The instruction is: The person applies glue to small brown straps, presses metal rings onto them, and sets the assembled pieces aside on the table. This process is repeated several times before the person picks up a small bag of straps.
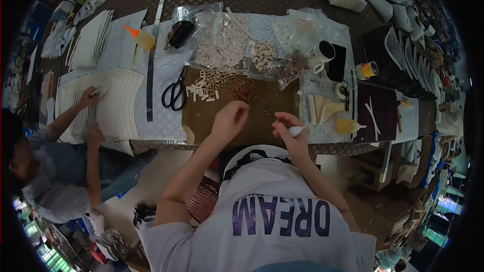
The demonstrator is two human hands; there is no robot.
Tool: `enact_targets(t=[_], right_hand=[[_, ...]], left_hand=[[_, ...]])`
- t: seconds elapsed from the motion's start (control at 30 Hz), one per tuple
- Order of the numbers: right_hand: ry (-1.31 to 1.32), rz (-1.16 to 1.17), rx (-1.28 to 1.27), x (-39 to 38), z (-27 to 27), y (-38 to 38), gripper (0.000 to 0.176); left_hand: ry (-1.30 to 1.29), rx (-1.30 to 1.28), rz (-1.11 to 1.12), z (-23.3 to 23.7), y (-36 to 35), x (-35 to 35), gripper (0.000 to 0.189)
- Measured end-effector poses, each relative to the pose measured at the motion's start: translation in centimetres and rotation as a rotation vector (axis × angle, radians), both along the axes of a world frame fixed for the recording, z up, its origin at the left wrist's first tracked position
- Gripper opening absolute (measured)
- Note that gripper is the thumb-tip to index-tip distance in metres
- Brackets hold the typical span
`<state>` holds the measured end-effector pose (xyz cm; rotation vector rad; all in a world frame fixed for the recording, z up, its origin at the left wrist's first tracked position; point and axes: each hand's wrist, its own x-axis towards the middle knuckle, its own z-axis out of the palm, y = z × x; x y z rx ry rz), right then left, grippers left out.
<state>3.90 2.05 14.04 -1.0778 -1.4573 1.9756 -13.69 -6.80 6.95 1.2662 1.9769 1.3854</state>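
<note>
My left hand (pixel 231 118) is over the brown board (pixel 206 125), just below a pile of small brown pieces (pixel 243 89). Its fingers curl together, and what they hold, if anything, is hidden. In my right hand (pixel 291 127) is a small white-tipped bottle (pixel 296 131), its tip pointing right. A small gold ring (pixel 265 113) lies on the board between both hands. Further up the board are a heap of gold rings (pixel 218 77) and loose white strips (pixel 204 91).
Black scissors (pixel 175 90) and a long metal ruler (pixel 153 60) lie left of the board. Bags of small pieces (pixel 222 40) are behind it. At right stand a mug (pixel 320 56) and a glue bottle (pixel 348 126). A co-worker's hands rest on stacked sheets (pixel 118 103) at far left.
</note>
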Motion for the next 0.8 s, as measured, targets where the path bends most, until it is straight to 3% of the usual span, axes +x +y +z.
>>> enact_targets(t=[0.07,0.17,0.3,0.37,0.4,0.47,0.6,0.8], right_hand=[[0.025,0.079,-0.028,-1.3,0.0,-0.1,0.019],[-0.022,0.121,0.031,-1.6,-1.1,-0.2,0.016],[-0.079,0.015,-0.05,-2.1,-1.9,-0.1,0.011],[-0.106,-0.018,0.0,-2.3,-1.6,0.2,0.008],[0.013,-0.015,0.068,-2.4,-2.0,0.3,0.005],[0.064,-0.023,0.136,-2.8,-1.7,0.5,0.004],[0.12,-0.042,0.057,-3.2,-1.3,0.7,0.01],[0.07,-0.067,0.097,-6.1,0.1,0.2,0.017]], left_hand=[[0.119,0.136,-0.169,2.8,-0.7,2.0,0.017],[0.143,0.274,-0.089,3.5,-1.1,3.2,0.02],[-0.033,0.206,-0.098,3.0,-1.2,0.5,0.012],[0.017,0.005,0.149,-1.5,-0.3,-2.3,0.009],[0.128,-0.122,0.221,-3.9,0.1,-4.1,0.011],[0.231,-0.162,0.332,-6.7,1.3,-6.8,0.014],[0.25,-0.435,0.324,-9.5,3.4,-9.1,0.02],[0.239,-0.555,0.255,-10.6,3.9,-10.2,0.012]])
